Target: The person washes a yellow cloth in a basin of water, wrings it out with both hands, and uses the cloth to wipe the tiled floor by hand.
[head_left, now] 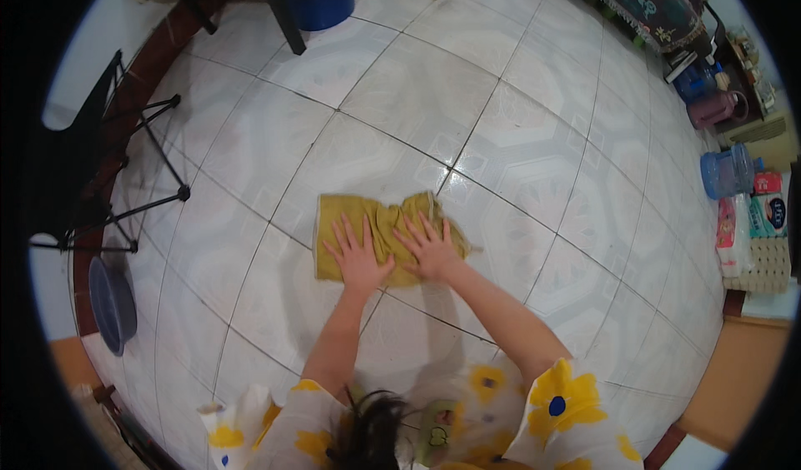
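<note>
A mustard-yellow cloth (334, 259) lies spread on the white tiled floor (392, 149), bunched into folds near its middle. Flat on its left half rests my left hand (360, 261), fingers spread. My right hand (434, 253) presses on the right half, its fingers also apart. Both palms are against the cloth, and neither hand grips it. Part of the cloth is hidden under the hands.
On the left stand a black folding chair (154, 161) and a grey basin (113, 306) by the wall. A blue bucket (321, 7) sits beyond a dark table leg (284, 15). Along the right are a water jug (727, 171), a woven basket (763, 263) and packages.
</note>
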Tool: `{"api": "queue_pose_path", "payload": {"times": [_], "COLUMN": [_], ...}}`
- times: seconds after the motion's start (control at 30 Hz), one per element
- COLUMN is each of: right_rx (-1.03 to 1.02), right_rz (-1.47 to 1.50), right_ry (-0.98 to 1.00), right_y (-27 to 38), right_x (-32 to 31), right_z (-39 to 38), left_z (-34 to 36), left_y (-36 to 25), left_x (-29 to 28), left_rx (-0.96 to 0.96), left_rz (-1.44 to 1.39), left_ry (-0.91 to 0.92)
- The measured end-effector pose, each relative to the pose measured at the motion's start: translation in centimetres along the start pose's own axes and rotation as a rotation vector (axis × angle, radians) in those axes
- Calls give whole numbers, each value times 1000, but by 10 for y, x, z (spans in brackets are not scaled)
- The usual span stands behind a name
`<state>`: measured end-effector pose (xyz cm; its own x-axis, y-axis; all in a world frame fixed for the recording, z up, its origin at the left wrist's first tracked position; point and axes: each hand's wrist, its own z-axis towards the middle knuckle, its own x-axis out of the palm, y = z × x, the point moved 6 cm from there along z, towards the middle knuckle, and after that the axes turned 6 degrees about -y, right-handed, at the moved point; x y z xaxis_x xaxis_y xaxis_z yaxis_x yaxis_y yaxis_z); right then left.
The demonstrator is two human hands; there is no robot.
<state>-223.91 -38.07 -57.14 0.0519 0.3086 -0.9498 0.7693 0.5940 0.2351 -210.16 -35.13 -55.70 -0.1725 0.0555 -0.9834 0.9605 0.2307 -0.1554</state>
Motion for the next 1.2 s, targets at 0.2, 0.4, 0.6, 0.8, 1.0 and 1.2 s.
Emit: {"api": "queue_pose_path", "payload": {"times": [0.2, 0.4, 0.6, 0.8, 1.0, 1.2], "right_rx": [234, 386, 315, 467, 506, 515], "right_rz": [-66, -36, 54, 187, 184, 111], "right_ry": [-106, -298, -477, -276, -179, -334], "right_y": [-63, -63, 1, 104, 98, 23], "right_x": [-50, -45, -8, 36, 26, -4], "right_z": [136, 169, 67, -38, -23, 97], "left_z": [168, 210, 97, -15, 12, 140], "left_y": [-5, 6, 18, 47, 42, 31], "left_x": [-12, -2, 1, 10, -9, -12], "left_rx": [225, 233, 554, 704, 762, 541], "left_rz": [-14, 26, -12, 153, 157, 52], "left_ry": [-271, -440, -148, 175, 266, 93]}}
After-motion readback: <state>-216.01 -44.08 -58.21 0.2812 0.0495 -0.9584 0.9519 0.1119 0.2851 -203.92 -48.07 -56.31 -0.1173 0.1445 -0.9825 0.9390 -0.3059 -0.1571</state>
